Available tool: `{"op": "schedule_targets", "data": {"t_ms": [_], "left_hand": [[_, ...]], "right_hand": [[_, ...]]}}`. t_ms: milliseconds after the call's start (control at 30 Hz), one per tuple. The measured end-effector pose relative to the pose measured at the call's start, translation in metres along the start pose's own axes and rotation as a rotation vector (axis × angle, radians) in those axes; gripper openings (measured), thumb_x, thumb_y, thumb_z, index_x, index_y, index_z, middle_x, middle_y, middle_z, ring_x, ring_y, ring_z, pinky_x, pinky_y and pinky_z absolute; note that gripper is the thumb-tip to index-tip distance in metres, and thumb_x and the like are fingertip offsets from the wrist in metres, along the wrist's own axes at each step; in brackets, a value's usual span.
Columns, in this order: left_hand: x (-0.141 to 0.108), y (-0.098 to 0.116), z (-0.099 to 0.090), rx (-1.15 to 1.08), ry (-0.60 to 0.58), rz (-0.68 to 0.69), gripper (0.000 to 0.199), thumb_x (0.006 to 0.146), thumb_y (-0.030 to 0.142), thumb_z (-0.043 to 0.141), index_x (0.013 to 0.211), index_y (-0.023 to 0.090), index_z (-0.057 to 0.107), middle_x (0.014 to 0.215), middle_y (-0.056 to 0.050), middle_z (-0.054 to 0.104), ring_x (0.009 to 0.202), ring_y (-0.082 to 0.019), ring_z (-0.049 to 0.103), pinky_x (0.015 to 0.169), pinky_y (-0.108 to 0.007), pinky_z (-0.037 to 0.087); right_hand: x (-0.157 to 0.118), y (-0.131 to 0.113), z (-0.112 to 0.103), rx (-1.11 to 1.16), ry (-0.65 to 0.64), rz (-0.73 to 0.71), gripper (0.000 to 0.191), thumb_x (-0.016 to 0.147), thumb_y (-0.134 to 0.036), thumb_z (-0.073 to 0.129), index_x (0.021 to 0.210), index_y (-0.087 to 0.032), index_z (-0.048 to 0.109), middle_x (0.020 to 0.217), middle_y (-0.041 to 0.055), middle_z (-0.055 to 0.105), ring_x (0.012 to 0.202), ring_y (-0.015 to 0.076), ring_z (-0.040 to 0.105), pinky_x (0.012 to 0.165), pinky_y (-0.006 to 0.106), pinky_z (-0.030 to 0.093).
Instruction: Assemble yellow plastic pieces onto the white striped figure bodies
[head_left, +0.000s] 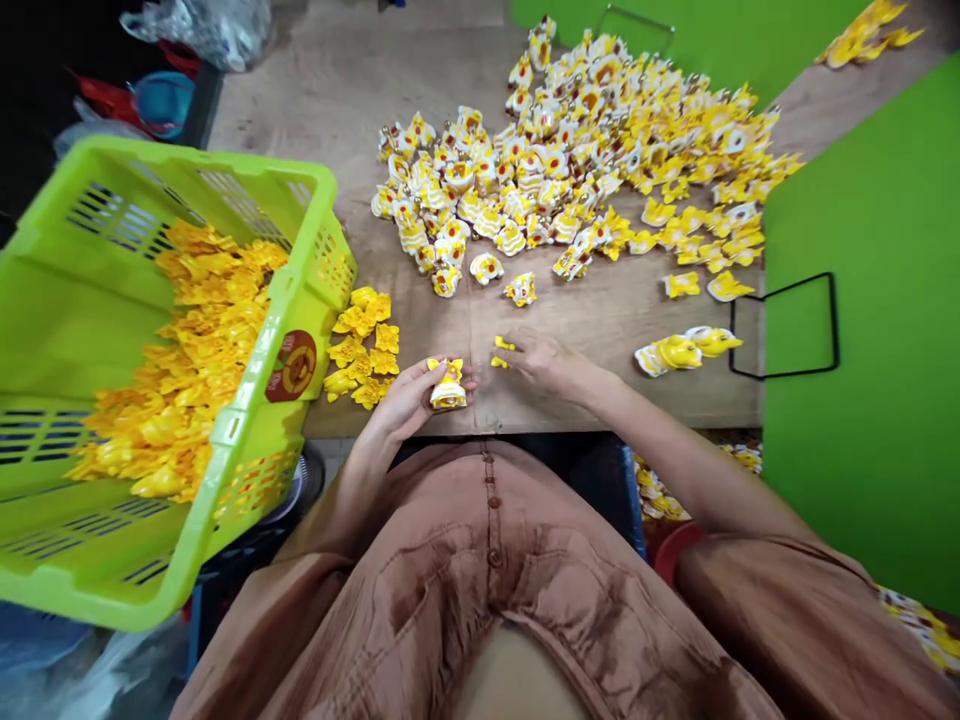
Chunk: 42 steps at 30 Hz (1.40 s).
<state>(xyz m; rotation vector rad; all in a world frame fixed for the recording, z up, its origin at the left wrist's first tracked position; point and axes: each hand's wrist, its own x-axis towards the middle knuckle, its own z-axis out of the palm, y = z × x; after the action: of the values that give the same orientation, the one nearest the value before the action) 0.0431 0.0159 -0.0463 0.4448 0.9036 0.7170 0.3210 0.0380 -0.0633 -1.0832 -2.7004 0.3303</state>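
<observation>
My left hand (409,398) is closed around a small yellow-and-white plastic figure piece (448,385), held just above the table's near edge. Its yellow pointed top faces away from me and a white band runs below. To the right, my right hand (536,358) pinches a small yellow plastic part (501,351) close to the tabletop; the fingers partly cover it. Loose orange-yellow pieces (366,345) lie left of my left hand. Beyond both hands, a single white-and-yellow piece (520,289) sits in front of a large heap of similar pieces (517,180).
A lime-green basket (330,230) holding orange-yellow pieces (187,380) stands at the left. On the right, a joined row of yellow-and-white pieces (686,350) lies near a black wire handle (834,325) on a green panel (862,430). A blue bowl (163,103) is at the upper left.
</observation>
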Motion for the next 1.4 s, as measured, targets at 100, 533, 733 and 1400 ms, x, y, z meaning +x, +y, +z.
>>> {"op": "schedule_targets", "data": {"t_ms": [100, 533, 733, 1400], "left_hand": [[-0.003, 0.002, -0.003, -0.048, -0.02, -0.01, 0.033, 0.094, 0.026, 0.074, 0.124, 0.011, 0.072, 0.118, -0.019, 0.082, 0.102, -0.032, 0.083, 0.092, -0.048, 0.068], [0.009, -0.017, 0.035, -0.006, -0.019, 0.135, 0.053, 0.095, 0.055, 0.075, 0.127, 0.013, 0.075, 0.126, -0.016, 0.079, 0.127, -0.032, 0.073, 0.111, -0.047, 0.059], [0.002, -0.024, 0.047, 0.25, -0.043, 0.29, 0.081, 0.081, 0.064, 0.087, 0.144, 0.017, 0.066, 0.138, -0.014, 0.074, 0.133, -0.033, 0.067, 0.114, -0.041, 0.053], [-0.027, -0.014, 0.052, 0.35, -0.137, 0.302, 0.072, 0.089, 0.052, 0.083, 0.151, 0.023, 0.061, 0.145, -0.011, 0.069, 0.134, -0.033, 0.065, 0.116, -0.04, 0.051]], "right_hand": [[-0.004, 0.0, 0.007, -0.042, 0.052, 0.019, 0.018, 0.105, -0.019, 0.058, 0.113, -0.014, 0.074, 0.106, 0.0135, 0.073, 0.097, 0.0236, 0.065, 0.085, 0.035, 0.055], [-0.006, -0.086, -0.025, -0.028, 0.687, 0.173, 0.01, 0.102, -0.015, 0.064, 0.108, -0.018, 0.072, 0.089, 0.0055, 0.076, 0.078, 0.0173, 0.069, 0.073, 0.03, 0.057], [-0.006, -0.097, -0.031, -0.151, 0.596, 0.17, 0.016, 0.104, -0.014, 0.059, 0.092, -0.02, 0.067, 0.078, 0.0048, 0.066, 0.075, 0.02, 0.06, 0.072, 0.032, 0.052], [-0.015, -0.093, -0.035, 0.355, 0.658, 0.212, 0.048, 0.096, -0.028, 0.079, 0.143, -0.031, 0.068, 0.113, 0.0088, 0.067, 0.1, 0.0239, 0.07, 0.082, 0.041, 0.066]]}}
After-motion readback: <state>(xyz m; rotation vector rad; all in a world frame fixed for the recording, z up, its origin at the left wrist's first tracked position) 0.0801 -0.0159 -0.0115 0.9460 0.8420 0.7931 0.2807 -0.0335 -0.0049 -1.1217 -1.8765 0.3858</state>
